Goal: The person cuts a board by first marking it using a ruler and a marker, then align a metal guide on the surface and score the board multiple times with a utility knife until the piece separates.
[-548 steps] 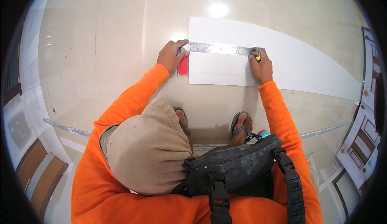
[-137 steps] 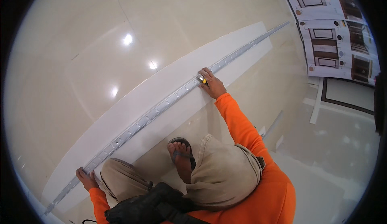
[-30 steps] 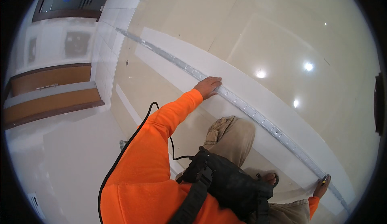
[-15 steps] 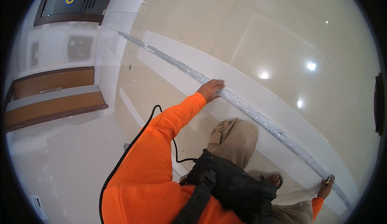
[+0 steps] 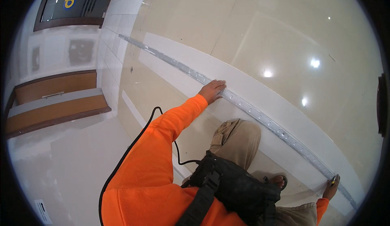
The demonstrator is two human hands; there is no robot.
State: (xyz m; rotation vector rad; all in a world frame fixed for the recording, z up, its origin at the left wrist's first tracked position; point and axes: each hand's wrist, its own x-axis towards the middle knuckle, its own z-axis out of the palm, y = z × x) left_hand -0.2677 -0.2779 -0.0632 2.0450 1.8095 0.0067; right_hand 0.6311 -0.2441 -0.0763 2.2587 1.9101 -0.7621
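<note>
A long grey metal channel [image 5: 260, 114] with a row of marks or holes lies slantwise along a white board strip [image 5: 227, 69] on the floor. My left hand [image 5: 212, 91] presses down on it near the middle, fingers close together over its edge. Toward the channel's lower right end, my right hand [image 5: 331, 188] is closed around a small yellow-and-black tool [image 5: 334, 180], held against the channel. The tool is too small for me to tell its exact kind.
Glossy beige floor tiles [image 5: 284, 35] surround the strip. A black bag [image 5: 239, 189] hangs at my front, with a black cable [image 5: 140, 134] along my left arm. My knee [image 5: 239, 140] and sandalled foot [image 5: 278, 181] are near the channel. Brown-framed panels [image 5: 61, 104] stand at left.
The whole view has shifted slightly. Both hands stay at about the same places along the channel, and the small tool remains in my right hand.
</note>
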